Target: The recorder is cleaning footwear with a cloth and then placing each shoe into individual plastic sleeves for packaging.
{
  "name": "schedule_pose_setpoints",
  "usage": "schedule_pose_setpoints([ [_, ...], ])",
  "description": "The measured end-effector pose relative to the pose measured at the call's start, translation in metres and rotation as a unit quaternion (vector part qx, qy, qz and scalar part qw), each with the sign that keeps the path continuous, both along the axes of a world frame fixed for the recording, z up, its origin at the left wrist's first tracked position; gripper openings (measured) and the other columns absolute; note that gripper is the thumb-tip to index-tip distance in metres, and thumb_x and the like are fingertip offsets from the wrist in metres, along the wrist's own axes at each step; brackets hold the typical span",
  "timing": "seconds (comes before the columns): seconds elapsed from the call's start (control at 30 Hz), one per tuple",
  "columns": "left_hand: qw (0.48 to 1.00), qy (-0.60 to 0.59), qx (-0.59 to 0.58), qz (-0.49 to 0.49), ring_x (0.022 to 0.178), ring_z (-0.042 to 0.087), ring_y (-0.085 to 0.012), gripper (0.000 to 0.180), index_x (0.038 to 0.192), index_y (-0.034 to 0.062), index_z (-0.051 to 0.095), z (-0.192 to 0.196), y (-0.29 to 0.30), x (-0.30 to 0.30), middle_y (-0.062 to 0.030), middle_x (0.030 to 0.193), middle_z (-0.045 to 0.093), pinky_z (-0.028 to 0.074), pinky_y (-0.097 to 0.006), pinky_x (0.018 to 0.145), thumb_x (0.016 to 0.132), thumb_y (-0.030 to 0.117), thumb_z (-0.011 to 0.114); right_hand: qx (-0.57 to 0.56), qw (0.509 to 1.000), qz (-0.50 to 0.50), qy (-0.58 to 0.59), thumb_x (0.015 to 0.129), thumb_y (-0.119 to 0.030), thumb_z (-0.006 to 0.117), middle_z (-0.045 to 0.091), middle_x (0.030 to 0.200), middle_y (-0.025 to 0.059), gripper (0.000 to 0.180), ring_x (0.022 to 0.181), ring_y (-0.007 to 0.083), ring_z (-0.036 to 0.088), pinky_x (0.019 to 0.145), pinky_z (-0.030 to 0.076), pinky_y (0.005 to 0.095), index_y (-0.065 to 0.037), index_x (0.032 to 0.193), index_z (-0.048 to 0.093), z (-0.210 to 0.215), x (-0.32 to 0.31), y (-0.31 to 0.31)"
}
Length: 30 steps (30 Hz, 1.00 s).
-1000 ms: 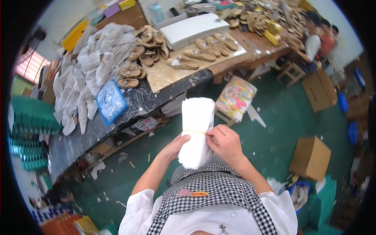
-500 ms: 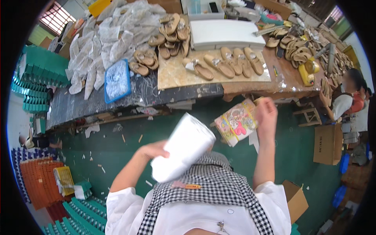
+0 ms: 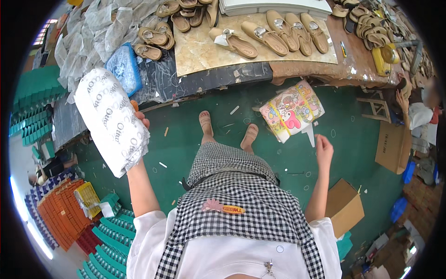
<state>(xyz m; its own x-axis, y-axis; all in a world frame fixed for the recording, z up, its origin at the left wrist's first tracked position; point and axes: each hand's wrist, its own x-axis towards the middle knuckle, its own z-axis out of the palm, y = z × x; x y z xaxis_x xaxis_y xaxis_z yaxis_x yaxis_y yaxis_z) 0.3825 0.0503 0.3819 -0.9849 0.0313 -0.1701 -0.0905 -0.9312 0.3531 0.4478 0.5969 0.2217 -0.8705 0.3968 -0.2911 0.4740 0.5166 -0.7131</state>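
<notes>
Green floor spreads below a workbench (image 3: 297,74) lined with tan sandals (image 3: 232,42). Her left hand (image 3: 139,122) grips a white printed paper bundle (image 3: 111,123) from beneath — raised sideways — while the right hand (image 3: 324,151) hangs open, empty, near a cartoon-printed roll (image 3: 290,110).

Our left forearm rises from the lower edge and leans out to the left, elbow bent, with the left hand (image 3: 139,122) raised and its fingers curled closed in a grip. Our right arm stretches forward, nearly straight, the right hand (image 3: 324,149) hanging loose with fingers open and relaxed.
</notes>
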Motion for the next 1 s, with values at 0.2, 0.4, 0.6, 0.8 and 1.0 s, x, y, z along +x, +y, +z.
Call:
schedule_pose_setpoints([
  [0.2,0.998,0.026,0.017,-0.050,0.104,0.046,-0.0377,0.055,0.130,-0.0027,0.035,-0.013,-0.070,-0.032,-0.0245,0.115,0.045,0.045,-0.048,0.090,0.091,0.033,0.047,-0.117,0.975,-0.121,-0.148,0.091,-0.024,0.055,0.050,0.055,-0.0018,0.022,0.045,0.0059,0.044,0.041,0.035,0.0218,-0.008,0.094,0.068,-0.103,0.123,-0.058],
  [0.4,0.991,0.029,0.041,-0.128,0.093,0.048,-0.0261,0.051,0.125,0.0026,0.038,-0.004,-0.174,-0.087,-0.0113,0.119,0.047,0.039,-0.044,0.084,0.084,0.030,0.052,-0.197,0.907,-0.258,-0.269,0.090,-0.027,0.056,0.053,0.056,0.0010,0.024,0.043,0.0095,0.047,0.038,0.038,0.0243,-0.007,0.090,0.068,-0.146,0.292,-0.214],
  [0.6,0.976,0.041,0.022,-0.213,0.092,0.048,-0.0226,0.050,0.122,0.0036,0.041,-0.009,-0.225,-0.169,-0.0083,0.119,0.049,0.039,-0.040,0.080,0.081,0.028,0.054,-0.260,0.830,-0.370,-0.325,0.089,-0.022,0.055,0.055,0.062,0.0024,0.019,0.045,0.0123,0.050,0.040,0.044,0.0281,-0.008,0.095,0.067,-0.090,0.355,-0.333],
  [0.8,0.980,0.043,-0.001,-0.195,0.092,0.047,-0.0222,0.047,0.124,0.0040,0.039,-0.008,-0.265,-0.202,-0.0118,0.121,0.044,0.038,-0.038,0.079,0.086,0.031,0.047,-0.230,0.830,-0.382,-0.335,0.085,-0.026,0.060,0.055,0.057,0.0012,0.021,0.045,0.0097,0.048,0.042,0.036,0.0258,-0.007,0.082,0.067,-0.083,0.363,-0.347],
  [1.0,0.978,-0.020,-0.009,-0.207,0.098,0.048,-0.0226,0.040,0.124,0.0030,0.036,-0.004,-0.322,-0.197,-0.0111,0.109,0.046,0.039,-0.036,0.085,0.090,0.022,0.046,-0.124,0.906,-0.331,-0.234,0.091,-0.030,0.053,0.056,0.060,-0.0009,0.027,0.051,0.0067,0.048,0.047,0.039,0.0231,-0.008,0.094,0.068,-0.081,0.234,-0.293],
])
